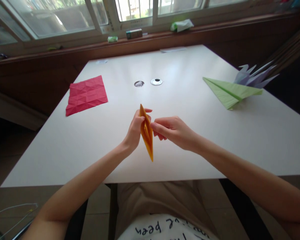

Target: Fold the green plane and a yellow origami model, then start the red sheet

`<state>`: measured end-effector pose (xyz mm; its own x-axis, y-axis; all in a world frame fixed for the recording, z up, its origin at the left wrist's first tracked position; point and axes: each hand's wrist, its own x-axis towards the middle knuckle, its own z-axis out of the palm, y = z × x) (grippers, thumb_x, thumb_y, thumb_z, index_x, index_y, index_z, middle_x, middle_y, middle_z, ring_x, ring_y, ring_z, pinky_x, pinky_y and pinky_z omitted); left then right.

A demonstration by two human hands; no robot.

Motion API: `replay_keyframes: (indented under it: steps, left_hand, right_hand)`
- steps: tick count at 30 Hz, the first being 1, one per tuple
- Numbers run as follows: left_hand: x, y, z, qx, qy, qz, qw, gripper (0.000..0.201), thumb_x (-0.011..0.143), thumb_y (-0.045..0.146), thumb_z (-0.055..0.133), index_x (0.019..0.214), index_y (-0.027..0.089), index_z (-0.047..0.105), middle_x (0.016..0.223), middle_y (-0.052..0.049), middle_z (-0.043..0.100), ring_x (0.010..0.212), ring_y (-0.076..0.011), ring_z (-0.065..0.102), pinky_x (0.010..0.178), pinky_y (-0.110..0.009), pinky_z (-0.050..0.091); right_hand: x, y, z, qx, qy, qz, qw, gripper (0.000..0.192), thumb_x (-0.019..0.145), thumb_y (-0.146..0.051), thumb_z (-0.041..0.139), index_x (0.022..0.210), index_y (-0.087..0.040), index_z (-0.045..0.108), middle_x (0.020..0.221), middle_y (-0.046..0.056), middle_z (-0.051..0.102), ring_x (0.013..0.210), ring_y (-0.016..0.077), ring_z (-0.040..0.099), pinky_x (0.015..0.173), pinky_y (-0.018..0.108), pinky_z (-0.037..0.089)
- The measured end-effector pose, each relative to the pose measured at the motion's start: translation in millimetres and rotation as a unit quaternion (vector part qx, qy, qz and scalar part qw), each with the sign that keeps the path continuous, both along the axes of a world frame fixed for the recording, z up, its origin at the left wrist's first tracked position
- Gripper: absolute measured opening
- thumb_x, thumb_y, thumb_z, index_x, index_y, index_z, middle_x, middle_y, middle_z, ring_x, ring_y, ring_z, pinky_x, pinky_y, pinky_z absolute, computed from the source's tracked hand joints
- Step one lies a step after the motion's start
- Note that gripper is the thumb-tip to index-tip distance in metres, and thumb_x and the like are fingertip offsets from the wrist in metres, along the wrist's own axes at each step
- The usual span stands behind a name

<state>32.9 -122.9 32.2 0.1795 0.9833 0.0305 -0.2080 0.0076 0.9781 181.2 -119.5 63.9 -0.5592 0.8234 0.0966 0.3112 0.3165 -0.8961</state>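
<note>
The left hand [134, 129] is closed around one side of a folded yellow paper [148, 141], with its thumb lying on the upper part, and the right hand [176, 131] pinches the opposite edge between thumb and finger. Between the two hands the paper stands on its narrow side, and a slit is open along its middle; it is over the near part of the bench [52, 156]. This bench is white and smooth, and it reflects softly the daylight beyond the hands. Farther away than the hands, two round holes with rims, a left hole [139, 84] and a right hole [156, 82], are set side by side in the surface. Well to the left of the left hand lies a red paper [87, 95], flat and full of creases. Well to the right of the right hand is a green paper [220, 88] with folds, and just behind it a pale purple folded paper [256, 77] with pointed tips. Far in front of the hands, a window [135, 11] gives light above a brown sill [156, 35], which carries a small box [134, 33]. Below the hands, a tiled floor [97, 213] is visible.
</note>
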Motion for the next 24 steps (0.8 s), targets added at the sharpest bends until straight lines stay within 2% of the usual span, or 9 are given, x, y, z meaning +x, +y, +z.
replay_keyframes:
  steps: [5,9,13,17,20,22,24]
  left_hand:
    - [0.2,2.3,-10.6,0.010,0.021,0.041,0.999,0.026,0.082,0.029,0.033,0.096,0.019,0.054,0.074,0.001,0.048,0.067,-0.0137,0.053,0.064,-0.028,0.045]
    - [1.9,1.1,-15.1,0.010,0.059,0.026,0.998,0.028,0.086,0.033,0.036,0.102,0.020,0.056,0.073,0.001,0.051,0.067,-0.0129,0.054,0.066,-0.026,0.044]
    - [1.1,2.4,-16.6,-0.003,0.073,0.011,0.997,0.034,0.086,0.041,0.045,0.109,0.019,0.055,0.086,-0.002,0.059,0.084,-0.0155,0.058,0.079,-0.027,0.044]
    - [-3.7,4.2,-13.4,-0.064,0.021,-0.050,0.996,0.035,0.082,0.042,0.055,0.108,0.019,0.054,0.091,-0.004,0.063,0.083,-0.0163,0.060,0.076,-0.028,0.046]
    - [-7.3,5.1,-10.3,-0.109,-0.029,-0.116,0.987,0.031,0.083,0.040,0.055,0.106,0.019,0.056,0.087,-0.003,0.064,0.077,-0.0157,0.063,0.073,-0.029,0.048]
    - [-8.7,5.8,-9.7,-0.117,-0.056,-0.126,0.983,0.027,0.084,0.038,0.054,0.103,0.019,0.057,0.085,-0.002,0.065,0.074,-0.0150,0.063,0.072,-0.028,0.049]
    - [-9.1,6.5,-10.2,-0.111,-0.075,-0.110,0.985,0.025,0.083,0.036,0.054,0.101,0.018,0.058,0.083,-0.002,0.065,0.072,-0.0144,0.063,0.072,-0.028,0.049]
  right_hand:
    - [-1.2,10.3,-21.2,0.020,0.037,-0.052,0.998,0.040,0.082,-0.047,0.052,0.059,-0.015,0.052,0.053,-0.002,0.050,0.051,0.0078,0.046,0.049,0.022,0.034]
    - [0.2,9.6,-33.0,0.065,0.020,-0.067,0.995,0.030,0.082,-0.035,0.053,0.059,-0.015,0.052,0.054,-0.002,0.051,0.051,0.0074,0.044,0.049,0.022,0.032]
    - [-0.2,7.1,-34.9,0.130,0.003,-0.116,0.985,0.026,0.080,-0.023,0.050,0.054,-0.016,0.049,0.050,-0.003,0.049,0.047,0.0064,0.039,0.048,0.022,0.032]
    - [1.1,7.5,-34.1,0.187,0.011,-0.195,0.963,0.024,0.075,-0.018,0.052,0.052,-0.017,0.048,0.045,-0.006,0.042,0.044,0.0055,0.036,0.046,0.021,0.031]
    - [2.5,8.3,-34.6,0.210,0.017,-0.207,0.955,0.022,0.075,-0.017,0.053,0.053,-0.017,0.047,0.046,-0.006,0.043,0.043,0.0055,0.037,0.045,0.020,0.033]
    - [3.1,9.5,-35.9,0.234,0.020,-0.210,0.949,0.017,0.073,-0.016,0.055,0.057,-0.017,0.048,0.049,-0.005,0.046,0.045,0.0060,0.040,0.047,0.020,0.035]
    - [3.8,11.7,-37.5,0.258,0.028,-0.217,0.941,0.012,0.070,-0.012,0.057,0.063,-0.018,0.049,0.054,-0.005,0.048,0.048,0.0066,0.042,0.049,0.021,0.036]
